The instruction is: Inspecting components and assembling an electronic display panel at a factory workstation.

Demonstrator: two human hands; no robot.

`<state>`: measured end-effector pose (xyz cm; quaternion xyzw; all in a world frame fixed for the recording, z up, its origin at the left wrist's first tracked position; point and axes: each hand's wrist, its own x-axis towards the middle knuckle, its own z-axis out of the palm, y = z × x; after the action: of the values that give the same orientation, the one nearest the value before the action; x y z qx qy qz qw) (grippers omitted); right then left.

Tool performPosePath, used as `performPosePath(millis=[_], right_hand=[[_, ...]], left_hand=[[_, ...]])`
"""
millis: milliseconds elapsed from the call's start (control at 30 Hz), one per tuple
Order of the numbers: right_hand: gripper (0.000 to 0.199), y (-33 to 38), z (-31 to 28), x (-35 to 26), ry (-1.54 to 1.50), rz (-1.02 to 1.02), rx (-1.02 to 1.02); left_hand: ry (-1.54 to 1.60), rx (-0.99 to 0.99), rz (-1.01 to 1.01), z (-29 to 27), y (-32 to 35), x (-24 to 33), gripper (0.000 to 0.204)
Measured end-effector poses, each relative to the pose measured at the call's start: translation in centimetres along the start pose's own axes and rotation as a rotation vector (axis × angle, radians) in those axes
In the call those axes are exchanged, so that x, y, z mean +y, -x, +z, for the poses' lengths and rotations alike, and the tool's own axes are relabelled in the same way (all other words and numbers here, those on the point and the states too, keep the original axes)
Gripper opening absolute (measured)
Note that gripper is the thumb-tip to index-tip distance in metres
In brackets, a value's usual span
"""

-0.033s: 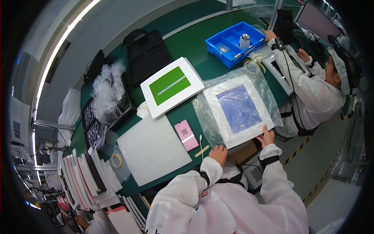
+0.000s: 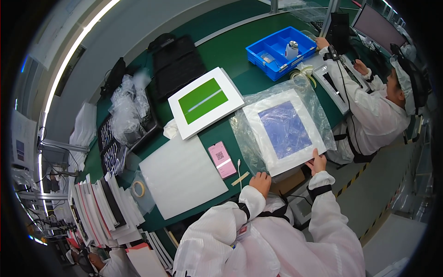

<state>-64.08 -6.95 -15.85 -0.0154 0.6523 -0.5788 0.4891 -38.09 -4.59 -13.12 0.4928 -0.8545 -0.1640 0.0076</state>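
Your left hand (image 2: 261, 181) and right hand (image 2: 318, 163) both grip the near edge of the white-framed blue panel (image 2: 283, 130) in its clear bag (image 2: 318, 108) on the green desk (image 2: 230, 51).

**Around the green bench**

A green-faced panel (image 2: 205, 101) is lying far left, a white sheet (image 2: 182, 175) nearer, a pink phone (image 2: 222, 159) beside it. A blue bin (image 2: 277, 51) is sitting far right, where a co-worker (image 2: 374, 111) is working.
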Motion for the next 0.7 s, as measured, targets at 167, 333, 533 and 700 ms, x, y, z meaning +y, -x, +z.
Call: performPosePath(millis=[167,333,533,700], right_hand=[[0.029,-2.1,-0.3,1.7,0.053,-0.009,-0.035],[0.029,-5.8,-3.1,2.9,0.196,-0.011,0.187],[0.014,0.2,1.8,0.2,0.096,-0.705,0.171],[0.008,8.8,12.4,0.5,0.127,-0.661,-0.217]], left_hand=[[0.224,0.044,0.092,1.4,0.5,-0.1,0.016],[0.619,-0.081,0.044,-2.1,1.7,-2.3,0.018],[0.821,0.516,-0.485,-8.4,9.5,-11.1,0.012],[0.896,0.824,-0.857,-11.3,20.2,-19.7,0.007]])
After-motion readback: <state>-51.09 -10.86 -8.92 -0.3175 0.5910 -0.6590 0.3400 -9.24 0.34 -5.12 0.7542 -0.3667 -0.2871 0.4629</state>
